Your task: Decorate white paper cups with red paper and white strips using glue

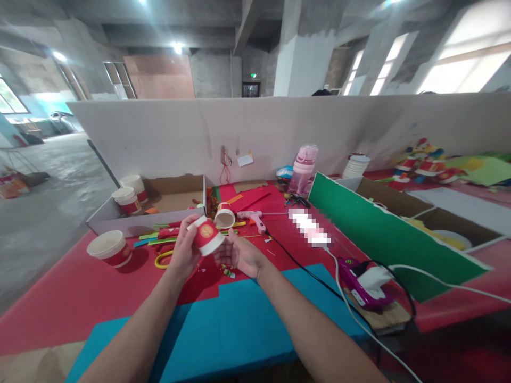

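My left hand [187, 249] grips a red and white paper cup [207, 236] by its side, and the cup is tilted with its rim toward the lower right. Beside that rim is my right hand [241, 254], its fingers apart and holding nothing; whether the fingertips touch the cup I cannot tell. Just behind, another paper cup [225, 217] lies on its side with its mouth facing me. A pink glue gun [252, 218] rests on the red table [159, 290] to its right.
At left stand more cups [114, 249] and an open box [175, 186]. Yellow-handled scissors [163, 259] lie near my left hand. A pink bottle [303, 169] stands behind. At right are a green-sided box [383, 234], a purple power strip [365, 290] and loose cables.
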Demonstrator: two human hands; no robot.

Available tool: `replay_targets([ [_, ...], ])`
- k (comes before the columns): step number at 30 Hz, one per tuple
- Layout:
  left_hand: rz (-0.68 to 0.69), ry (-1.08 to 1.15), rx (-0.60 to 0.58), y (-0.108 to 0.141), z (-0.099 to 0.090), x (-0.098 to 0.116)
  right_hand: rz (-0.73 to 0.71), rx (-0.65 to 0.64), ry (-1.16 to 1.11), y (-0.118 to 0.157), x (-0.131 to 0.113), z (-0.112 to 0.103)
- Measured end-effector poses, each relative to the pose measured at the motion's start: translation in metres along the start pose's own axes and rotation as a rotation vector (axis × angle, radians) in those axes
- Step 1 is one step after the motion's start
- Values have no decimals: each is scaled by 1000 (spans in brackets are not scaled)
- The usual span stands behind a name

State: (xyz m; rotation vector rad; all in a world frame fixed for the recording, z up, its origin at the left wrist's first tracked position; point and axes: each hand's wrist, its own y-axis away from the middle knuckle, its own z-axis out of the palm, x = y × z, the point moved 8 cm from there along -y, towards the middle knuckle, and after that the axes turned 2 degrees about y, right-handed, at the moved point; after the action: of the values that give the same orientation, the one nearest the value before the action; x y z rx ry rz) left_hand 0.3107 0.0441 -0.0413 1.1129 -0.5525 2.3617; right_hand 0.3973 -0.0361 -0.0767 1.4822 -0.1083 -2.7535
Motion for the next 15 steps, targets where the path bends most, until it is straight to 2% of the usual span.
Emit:
replay_targets([
  [2, 24, -91, -110, 6, 12, -1, -52, 34, -57, -2, -3, -4],
  [4, 1, -163, -147, 8, 16, -4, -158, 80, 0, -2, -11, -9],
  [10, -69, -305, -66, 4, 5, -10, -469, 239, 673, 12, -44, -6],
  [12, -96, -279, -52, 3, 3, -12, -537, 293, 782, 18, -52, -4],
  [15, -106, -215, -5, 3, 0, -12, -590, 385, 820, 24, -61, -6],
])
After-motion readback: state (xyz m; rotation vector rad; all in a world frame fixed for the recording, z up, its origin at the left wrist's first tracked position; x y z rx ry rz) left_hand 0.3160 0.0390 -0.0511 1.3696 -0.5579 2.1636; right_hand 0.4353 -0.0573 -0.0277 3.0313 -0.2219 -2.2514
